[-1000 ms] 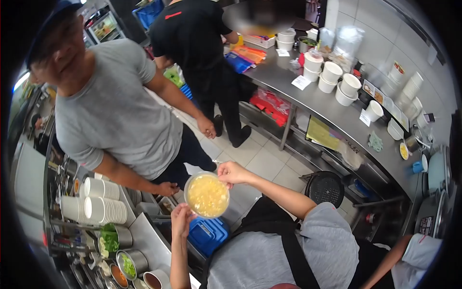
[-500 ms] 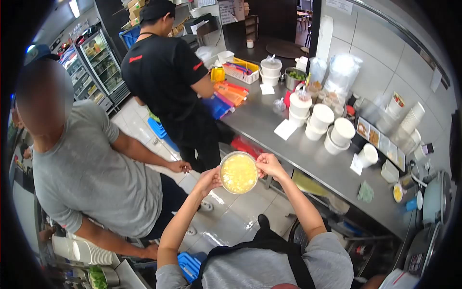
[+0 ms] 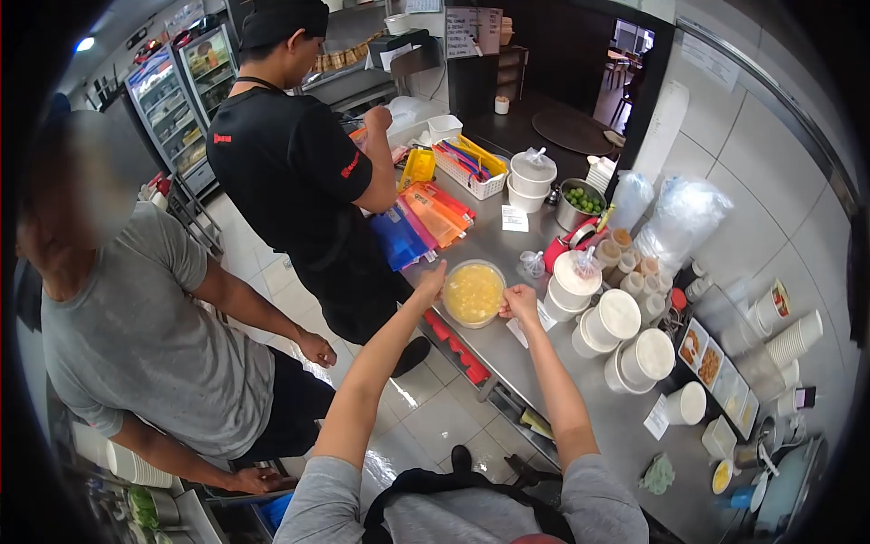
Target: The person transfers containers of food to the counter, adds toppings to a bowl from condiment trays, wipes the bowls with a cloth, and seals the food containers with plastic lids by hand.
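A round bowl (image 3: 474, 325) of yellow soup (image 3: 474, 292) with pale bits is over the front part of the steel counter. My left hand (image 3: 431, 283) grips its left side and my right hand (image 3: 519, 303) pinches its right rim. Whether the bowl's base touches the counter I cannot tell. Just right of it, a paper slip lies partly behind my right hand. Lidded white tubs (image 3: 574, 276) stand beyond that hand. Left of the bowl lie orange pouches (image 3: 441, 218) and a blue pouch (image 3: 399, 234).
A co-worker in black (image 3: 290, 172) stands at the counter, left of my arms. Another person in a grey shirt (image 3: 154, 335) stands farther left. Along the wall are sauce bottles (image 3: 625, 263), stacked cups (image 3: 795, 338) and a food tray (image 3: 720, 381). A pot of limes (image 3: 580, 204) stands farther back.
Both my hands have carried the bowl forward and slightly right, from above the floor to over the counter. The view has shifted closer to the counter. The co-worker in black has raised a hand.
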`<state>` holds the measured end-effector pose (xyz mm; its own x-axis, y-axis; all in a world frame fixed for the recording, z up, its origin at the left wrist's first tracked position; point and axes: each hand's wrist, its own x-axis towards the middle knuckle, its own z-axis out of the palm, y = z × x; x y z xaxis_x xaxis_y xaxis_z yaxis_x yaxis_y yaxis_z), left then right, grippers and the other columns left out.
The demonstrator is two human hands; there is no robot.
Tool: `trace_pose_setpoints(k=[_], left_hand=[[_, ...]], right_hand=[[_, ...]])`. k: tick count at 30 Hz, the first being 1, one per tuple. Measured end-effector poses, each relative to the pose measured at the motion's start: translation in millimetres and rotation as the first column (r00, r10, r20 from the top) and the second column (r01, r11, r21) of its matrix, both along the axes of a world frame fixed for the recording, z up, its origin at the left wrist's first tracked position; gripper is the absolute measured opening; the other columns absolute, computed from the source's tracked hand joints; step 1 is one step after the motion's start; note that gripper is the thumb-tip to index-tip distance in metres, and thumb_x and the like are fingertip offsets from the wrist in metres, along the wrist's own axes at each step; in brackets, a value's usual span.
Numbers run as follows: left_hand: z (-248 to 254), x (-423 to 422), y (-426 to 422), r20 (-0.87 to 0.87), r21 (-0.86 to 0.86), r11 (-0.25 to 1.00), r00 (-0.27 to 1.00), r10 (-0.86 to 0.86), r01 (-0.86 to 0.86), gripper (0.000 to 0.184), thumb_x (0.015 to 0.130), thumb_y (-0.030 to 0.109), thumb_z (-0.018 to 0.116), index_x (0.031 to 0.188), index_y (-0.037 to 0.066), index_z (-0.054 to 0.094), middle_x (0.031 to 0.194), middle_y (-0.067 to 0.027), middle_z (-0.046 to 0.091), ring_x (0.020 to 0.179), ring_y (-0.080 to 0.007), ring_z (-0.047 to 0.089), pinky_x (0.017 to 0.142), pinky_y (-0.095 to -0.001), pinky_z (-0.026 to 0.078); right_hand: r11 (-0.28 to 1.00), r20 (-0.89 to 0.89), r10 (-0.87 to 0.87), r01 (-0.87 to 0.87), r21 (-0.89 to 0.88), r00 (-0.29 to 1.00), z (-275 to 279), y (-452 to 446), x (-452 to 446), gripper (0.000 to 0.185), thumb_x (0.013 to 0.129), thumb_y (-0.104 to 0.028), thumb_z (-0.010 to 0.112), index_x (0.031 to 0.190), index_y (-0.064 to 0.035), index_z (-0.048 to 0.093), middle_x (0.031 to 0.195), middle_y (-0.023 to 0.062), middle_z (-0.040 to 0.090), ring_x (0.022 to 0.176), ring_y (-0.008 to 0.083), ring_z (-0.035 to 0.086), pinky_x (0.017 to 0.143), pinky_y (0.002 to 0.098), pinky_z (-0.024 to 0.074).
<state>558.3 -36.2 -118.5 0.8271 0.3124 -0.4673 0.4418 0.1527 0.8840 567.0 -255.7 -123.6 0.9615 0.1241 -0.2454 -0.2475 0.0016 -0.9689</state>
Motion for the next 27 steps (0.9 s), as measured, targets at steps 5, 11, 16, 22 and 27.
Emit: trace_pose_setpoints(k=[5,11,16,22,27], left_hand=[[-1.2,4.4,-3.1,0.036,0.070,0.997,0.999,0.017,-0.020,0.045,0.082,0.048,0.048,0.090,0.005,0.054,0.069,-0.0035,0.052,0.059,-0.0119,0.051,0.054,-0.0284,0.043],[-70.1,-98.7,-14.0,0.484,0.125,0.992,0.871,-0.089,0.032,0.042,0.076,0.023,0.064,0.108,0.003,0.045,0.096,-0.0073,0.051,0.088,-0.0147,0.050,0.073,-0.0284,0.044],[-43.6,-279.2,-20.5,0.172,0.240,0.870,0.864,-0.474,0.430,0.036,0.079,0.029,0.061,0.105,0.005,0.052,0.097,-0.0064,0.057,0.092,-0.0134,0.052,0.079,-0.0284,0.043],[-20.7,-420.1,-14.6,-0.117,0.544,0.778,0.947,-0.301,0.314,0.047,0.078,0.039,0.058,0.109,0.005,0.049,0.102,-0.0185,0.054,0.094,-0.0299,0.054,0.080,-0.0370,0.043],[24.0,-486.5,-33.9,-0.189,0.799,0.585,0.982,0.024,0.139,0.048,0.075,0.038,0.060,0.107,0.005,0.050,0.105,-0.0188,0.051,0.098,-0.0340,0.051,0.080,-0.0422,0.043]], right_hand=[[0.997,-0.008,-0.013,0.014,0.077,1.000,-9.3,-9.0,15.7,0.013,0.078,-0.009,0.052,0.086,0.0002,0.050,0.063,0.0063,0.053,0.049,0.0124,0.054,0.043,0.0262,0.0496],[0.998,0.294,-0.048,0.033,0.055,0.955,-23.1,-19.7,-68.2,0.027,0.085,-0.021,0.052,0.110,-0.0144,0.043,0.091,0.0032,0.050,0.063,0.0075,0.047,0.051,0.0205,0.0382],[0.872,0.104,0.473,-0.482,0.085,0.875,-27.1,0.5,-193.9,0.013,0.087,-0.017,0.049,0.080,-0.0072,0.050,0.060,-0.0009,0.048,0.049,0.0058,0.045,0.042,0.0189,0.0343],[0.333,-0.077,0.938,-0.939,-0.081,0.339,-28.1,55.5,-265.7,0.013,0.088,-0.016,0.045,0.083,-0.0047,0.049,0.066,0.0029,0.054,0.057,0.0096,0.053,0.052,0.0223,0.0422],[-0.227,0.042,0.956,-0.826,-0.516,-0.289,18.1,113.0,-308.3,0.016,0.087,-0.016,0.044,0.083,-0.0017,0.050,0.066,0.0063,0.056,0.062,0.0140,0.056,0.057,0.0266,0.0438]])
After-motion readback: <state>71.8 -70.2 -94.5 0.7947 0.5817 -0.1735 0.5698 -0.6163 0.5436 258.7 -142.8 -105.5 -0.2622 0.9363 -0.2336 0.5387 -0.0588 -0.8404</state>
